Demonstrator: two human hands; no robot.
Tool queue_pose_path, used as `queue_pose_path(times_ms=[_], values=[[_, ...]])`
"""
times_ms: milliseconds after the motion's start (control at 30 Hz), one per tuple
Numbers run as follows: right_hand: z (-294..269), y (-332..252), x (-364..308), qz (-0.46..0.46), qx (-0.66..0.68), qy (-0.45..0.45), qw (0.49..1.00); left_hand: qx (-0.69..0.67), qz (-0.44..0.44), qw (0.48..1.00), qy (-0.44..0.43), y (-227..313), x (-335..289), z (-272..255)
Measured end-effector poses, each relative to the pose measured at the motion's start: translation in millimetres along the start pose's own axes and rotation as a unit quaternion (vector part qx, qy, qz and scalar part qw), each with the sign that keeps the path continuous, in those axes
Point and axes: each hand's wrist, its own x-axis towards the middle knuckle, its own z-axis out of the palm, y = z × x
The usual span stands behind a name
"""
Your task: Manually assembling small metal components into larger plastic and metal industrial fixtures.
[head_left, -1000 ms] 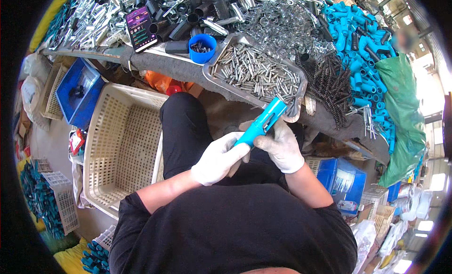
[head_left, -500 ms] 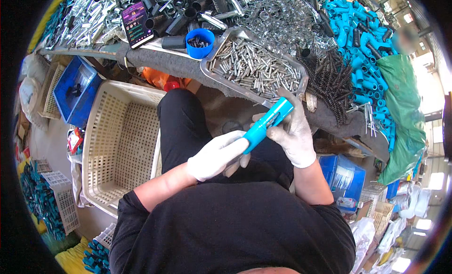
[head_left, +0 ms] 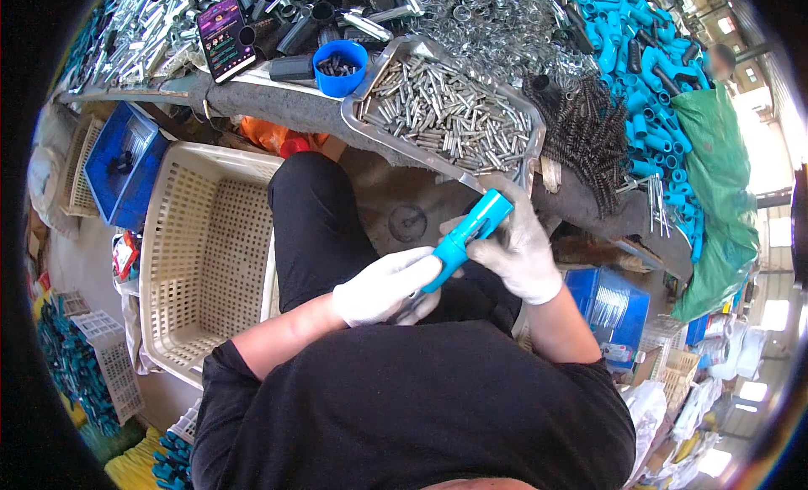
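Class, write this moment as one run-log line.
left hand: holds turquoise tube, nearer end | right hand: holds farther part | ahead: grey tray of metal pins

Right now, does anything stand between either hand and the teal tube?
Nothing visible beyond the white gloves. The left hand holds the lower end of the teal tube, and the right hand holds it nearer the upper end.

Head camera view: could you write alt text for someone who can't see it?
A person's gloved left hand and gloved right hand hold a turquoise tubular part. Beyond them, a workbench bears dark springs, turquoise pieces and a grey tray of metal pins; a cream crate stands at the left.
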Motion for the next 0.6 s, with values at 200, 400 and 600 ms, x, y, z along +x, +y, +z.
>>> queue_pose_path(times_ms=[200, 400, 600], values=[[-51.9, -33.6, 61.0, -0.119, -0.354, 0.167, 0.912, -0.076, 0.046, 0.995, 0.046, 14.2, -1.0, -9.1], [-56.8, -18.6, 106.0, -0.181, -0.594, -0.004, 0.784, -0.098, 0.116, 0.977, 0.150, 27.8, -3.5, -20.2], [-79.7, -23.0, 107.6, -0.127, -0.622, 0.099, 0.766, -0.097, 0.137, 0.970, 0.179, 26.3, -3.7, -30.8]])
